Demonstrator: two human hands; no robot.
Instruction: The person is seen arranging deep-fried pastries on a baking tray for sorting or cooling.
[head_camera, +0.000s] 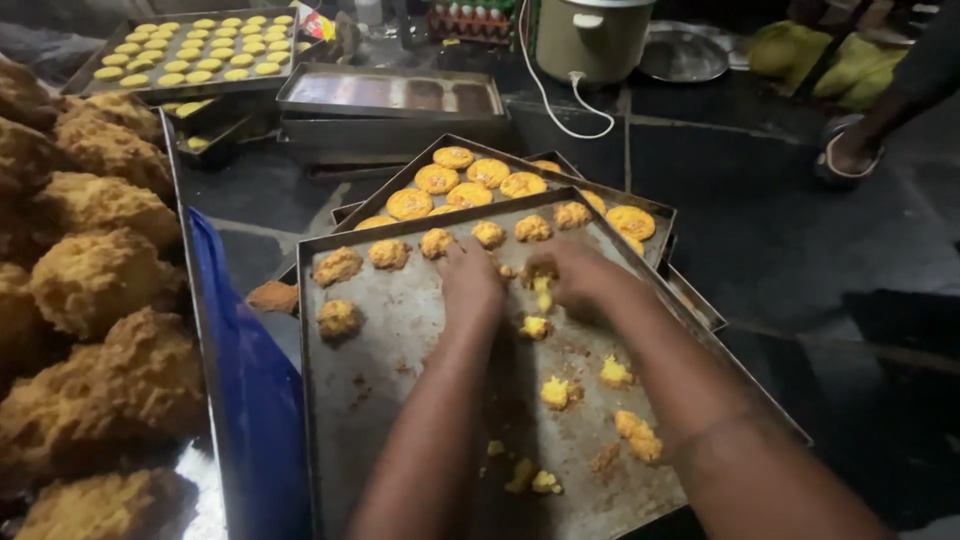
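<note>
- Spreading across the dark floor (760, 220) are several metal trays, with a pale lidded cooker pot (592, 36) and its white cord at the far side, and another person's foot (850, 150) at the far right.
- Filling the left edge is a heap of large golden crumbly lumps (85, 290), held in a container with a blue wall (245, 380).
- Lying nearest is the big grey baking tray (400, 400), stacked over another tray of flattened orange rounds (470, 180) just beyond it.
- Sitting at the far left, a further tray of small yellow rounds (190, 50) looks fully laid out.
- Resting on the near tray, the left hand (470, 285) lies palm down with fingers curled by the far row; whether its grip holds anything I cannot tell.
- Working just right of it, the right hand (575, 275) has its grip pinched shut on a small yellow dough piece (542, 292).
- Judging by the layout, the portioning is only partly done: one row of dough mounds (388, 254) runs along the far edge, two sit at the left, and loose yellow scraps (560, 392) are scattered near the right, with much of the sheet still bare.
</note>
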